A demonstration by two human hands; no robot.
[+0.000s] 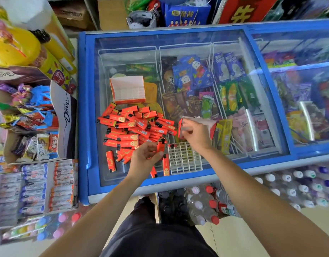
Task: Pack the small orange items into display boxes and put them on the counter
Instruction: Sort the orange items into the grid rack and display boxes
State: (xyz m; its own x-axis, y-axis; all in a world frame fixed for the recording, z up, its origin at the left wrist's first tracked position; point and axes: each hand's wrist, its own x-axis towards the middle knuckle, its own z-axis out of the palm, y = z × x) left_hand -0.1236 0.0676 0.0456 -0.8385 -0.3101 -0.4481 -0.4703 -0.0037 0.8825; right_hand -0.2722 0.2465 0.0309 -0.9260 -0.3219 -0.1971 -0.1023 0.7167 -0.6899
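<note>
A heap of small orange lighters lies on the glass lid of a blue chest freezer. My left hand holds a few orange lighters at the heap's near edge. My right hand grips an orange-and-white display box, lifted and tilted on its side above the lid. A white plastic grid insert lies just below it, with one lighter in a far cell. An open, upright display box stands behind the heap. Three loose lighters lie near the freezer's front edge.
Ice cream packs fill the wire baskets under the glass. Left of the freezer stand a Dove chocolate carton, candy and gum boxes. Packs of bottled drinks sit on the floor in front.
</note>
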